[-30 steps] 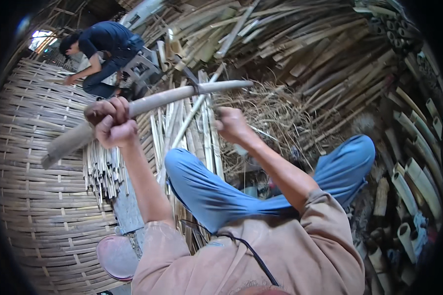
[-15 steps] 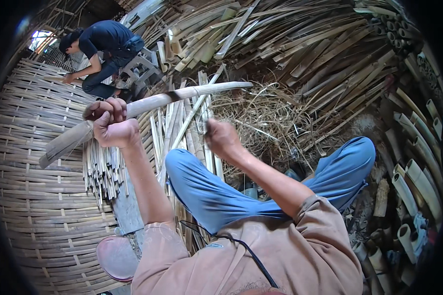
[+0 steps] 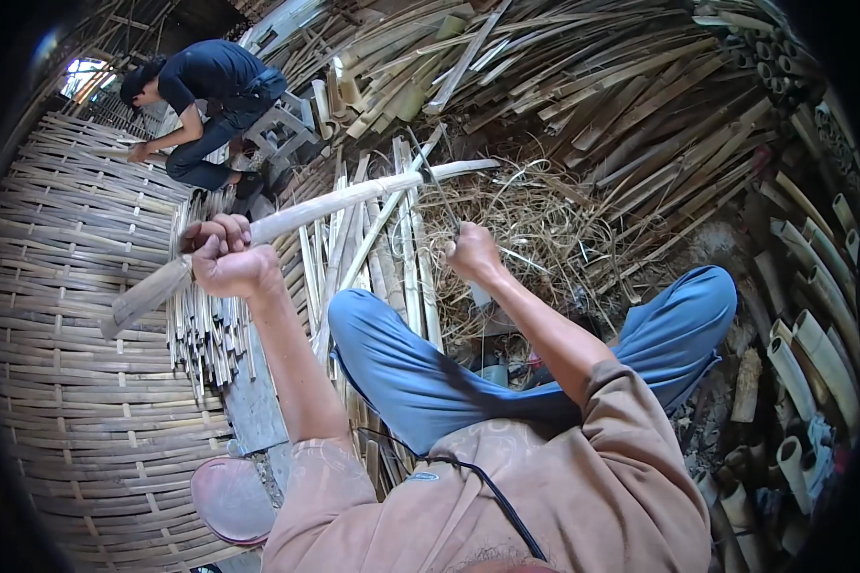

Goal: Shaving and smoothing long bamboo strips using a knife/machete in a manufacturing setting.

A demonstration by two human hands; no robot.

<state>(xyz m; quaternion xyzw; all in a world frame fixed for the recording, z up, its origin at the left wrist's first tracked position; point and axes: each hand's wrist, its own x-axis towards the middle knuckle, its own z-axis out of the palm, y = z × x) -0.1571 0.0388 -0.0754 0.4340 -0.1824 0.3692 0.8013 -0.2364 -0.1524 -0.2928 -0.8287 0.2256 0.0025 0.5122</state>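
Gripping a long pale bamboo strip [image 3: 325, 202], my left hand [image 3: 225, 258] is shut tight round it, fingers curled fully over and thumb on top. The strip runs from about eight o'clock, low at my left over the woven bamboo mat [image 3: 76, 382], up toward two o'clock, ending near the heap of dry shavings [image 3: 535, 224].

My right hand [image 3: 473, 253] is closed in a fist as well, wrapped on the handle of a thin dark blade [image 3: 437, 186] that points up toward twelve o'clock and meets the strip near its far end. The handle itself is buried inside my fist, so I cannot make out its shape, and whether the edge has bitten into the strip or only rests against it is too small to tell.

A bundle of split slats [image 3: 205, 320] lies just beside my left knee, at nine o'clock from it. My blue trousers [image 3: 420, 377] cover whatever I am sitting on. At eleven o'clock another person [image 3: 205, 100] crouches over the mat; their hands are partly hidden. Stacked bamboo poles [image 3: 812, 353] at three o'clock are cut off by the dark rim.
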